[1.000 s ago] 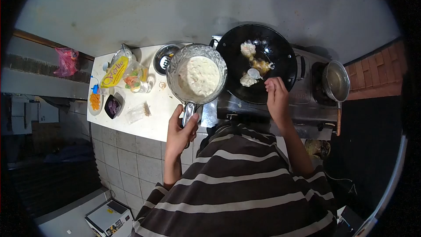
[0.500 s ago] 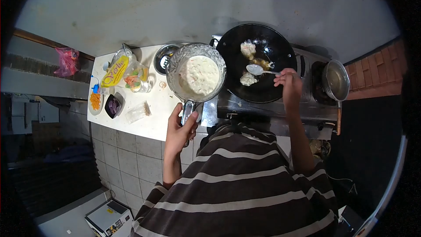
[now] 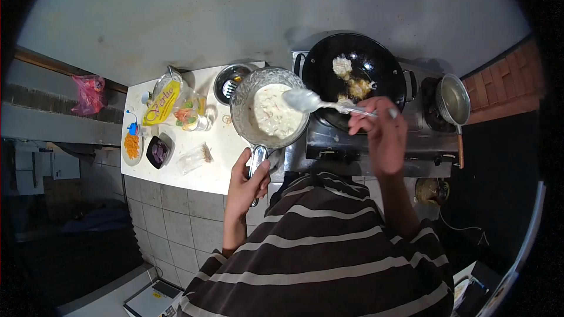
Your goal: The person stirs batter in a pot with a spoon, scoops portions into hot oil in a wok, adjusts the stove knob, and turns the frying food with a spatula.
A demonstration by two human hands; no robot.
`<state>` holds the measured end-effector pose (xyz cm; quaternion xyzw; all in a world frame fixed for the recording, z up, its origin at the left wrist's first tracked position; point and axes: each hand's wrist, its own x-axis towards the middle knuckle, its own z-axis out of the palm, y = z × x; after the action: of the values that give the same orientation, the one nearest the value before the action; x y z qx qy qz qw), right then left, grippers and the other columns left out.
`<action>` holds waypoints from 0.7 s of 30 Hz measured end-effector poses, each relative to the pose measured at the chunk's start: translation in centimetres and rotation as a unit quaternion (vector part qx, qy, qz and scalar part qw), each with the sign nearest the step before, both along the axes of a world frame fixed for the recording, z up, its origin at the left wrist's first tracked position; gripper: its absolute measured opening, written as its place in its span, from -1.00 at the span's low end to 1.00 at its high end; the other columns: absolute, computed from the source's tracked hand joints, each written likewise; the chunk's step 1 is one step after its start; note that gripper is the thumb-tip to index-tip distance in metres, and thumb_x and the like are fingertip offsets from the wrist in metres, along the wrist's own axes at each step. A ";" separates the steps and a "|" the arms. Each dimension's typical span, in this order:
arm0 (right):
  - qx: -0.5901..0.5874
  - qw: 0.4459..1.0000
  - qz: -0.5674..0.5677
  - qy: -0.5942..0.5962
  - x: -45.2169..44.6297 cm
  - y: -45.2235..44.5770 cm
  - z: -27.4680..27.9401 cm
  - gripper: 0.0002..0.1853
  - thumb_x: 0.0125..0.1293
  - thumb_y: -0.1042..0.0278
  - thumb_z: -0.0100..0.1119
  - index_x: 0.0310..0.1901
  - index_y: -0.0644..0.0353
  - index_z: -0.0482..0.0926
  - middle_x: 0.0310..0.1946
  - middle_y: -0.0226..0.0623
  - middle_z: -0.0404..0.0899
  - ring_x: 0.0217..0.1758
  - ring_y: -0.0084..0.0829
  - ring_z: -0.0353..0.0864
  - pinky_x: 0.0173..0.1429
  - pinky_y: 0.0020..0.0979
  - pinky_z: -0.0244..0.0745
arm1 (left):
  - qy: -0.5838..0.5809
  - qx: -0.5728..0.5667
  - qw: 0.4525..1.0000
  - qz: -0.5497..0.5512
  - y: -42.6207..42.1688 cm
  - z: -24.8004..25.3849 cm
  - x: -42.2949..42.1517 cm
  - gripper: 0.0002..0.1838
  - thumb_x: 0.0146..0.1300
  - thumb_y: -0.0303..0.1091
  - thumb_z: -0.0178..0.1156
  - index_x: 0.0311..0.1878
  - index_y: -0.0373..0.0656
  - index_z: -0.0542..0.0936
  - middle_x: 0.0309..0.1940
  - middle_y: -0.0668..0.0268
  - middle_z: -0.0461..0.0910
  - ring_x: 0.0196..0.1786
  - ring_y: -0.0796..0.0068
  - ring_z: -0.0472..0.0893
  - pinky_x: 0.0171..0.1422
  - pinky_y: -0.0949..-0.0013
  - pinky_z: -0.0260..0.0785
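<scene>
My left hand [image 3: 247, 179] is closed around the handle of a saucepan [image 3: 239, 118], which holds thick white batter [image 3: 273, 111] with small bits in it. In my right hand [image 3: 380, 132] is a metal spoon [image 3: 302, 100], its bowl smeared with white and held over the saucepan's right rim. Behind and to the right, a black wok [image 3: 379, 61] sits on the stove. Lumps of batter lie in its oil: a pale fritter [image 3: 342, 66] at the back and a second fritter [image 3: 359, 88] nearer. Another lump is partly hidden by the spoon.
On the white table [image 3: 211, 182] stand a slotted-spoon bowl [image 3: 220, 79], a yellow-printed bag [image 3: 161, 105], a dark bowl of purple pieces [image 3: 157, 151], a plate of orange pieces [image 3: 131, 147] and a clear packet [image 3: 195, 158]. A wooden-handled pot [image 3: 454, 100] sits on the right burner.
My right hand has lifted the spoon from the wok and brought it left to the saucepan. My left hand keeps its hold on the saucepan. The whole view has shifted slightly.
</scene>
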<state>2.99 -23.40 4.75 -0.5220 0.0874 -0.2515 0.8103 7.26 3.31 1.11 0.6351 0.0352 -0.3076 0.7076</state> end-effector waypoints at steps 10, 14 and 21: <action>-0.265 0.946 0.097 0.161 1.0 12.7 -5.5 -0.87 0.41 0.42 0.12 -0.13 0.30 0.54 -0.25 -0.21 0.58 -0.23 -0.44 0.61 -0.24 -0.44 0.45 | 0.035 0.004 0.999 0.016 7.7 -5.5 -0.6 -0.76 0.37 -0.39 0.23 -0.04 -0.10 0.34 -0.69 0.50 0.30 -0.71 0.74 0.21 -0.68 0.56 -0.02; -0.255 0.937 0.144 0.190 1.3 15.8 -9.8 -0.77 0.43 0.34 0.13 0.03 0.25 0.48 -0.13 -0.15 0.55 -0.19 -0.39 0.58 -0.18 -0.41 0.51 | 0.031 -0.001 0.999 0.023 9.9 -9.4 -0.9 -0.69 0.36 -0.40 0.24 0.07 -0.11 0.36 -0.67 0.54 0.30 -0.71 0.76 0.21 -0.68 0.57 -0.03; -0.176 0.905 0.224 0.316 0.7 16.4 -14.6 -0.50 0.48 0.11 0.06 0.33 0.07 0.23 -0.13 -0.19 0.48 -0.26 -0.47 0.56 -0.29 -0.45 0.51 | 0.039 0.001 0.997 0.059 12.8 -16.8 -2.0 -0.58 0.30 -0.44 0.30 0.12 -0.11 0.32 -0.64 0.47 0.36 -0.72 0.72 0.26 -0.69 0.58 0.03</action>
<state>3.71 -7.02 -9.83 -0.7143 0.1741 0.1033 0.6700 5.22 16.15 -15.66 0.6201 0.1010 -0.2896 0.7220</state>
